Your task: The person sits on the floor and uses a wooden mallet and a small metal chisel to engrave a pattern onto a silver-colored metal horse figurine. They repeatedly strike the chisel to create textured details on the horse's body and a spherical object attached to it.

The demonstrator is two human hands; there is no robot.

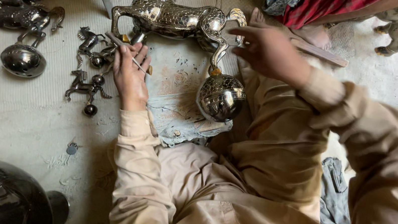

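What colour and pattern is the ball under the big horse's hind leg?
Shiny silver ball with an engraved scale-like pattern; head view.

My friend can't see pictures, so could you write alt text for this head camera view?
Seen from above, a person sitting on the floor holds a thin tool in the left hand and reaches the right hand toward a shiny metal horse lying on a worn cloth. Smaller horse figures lie to the left.
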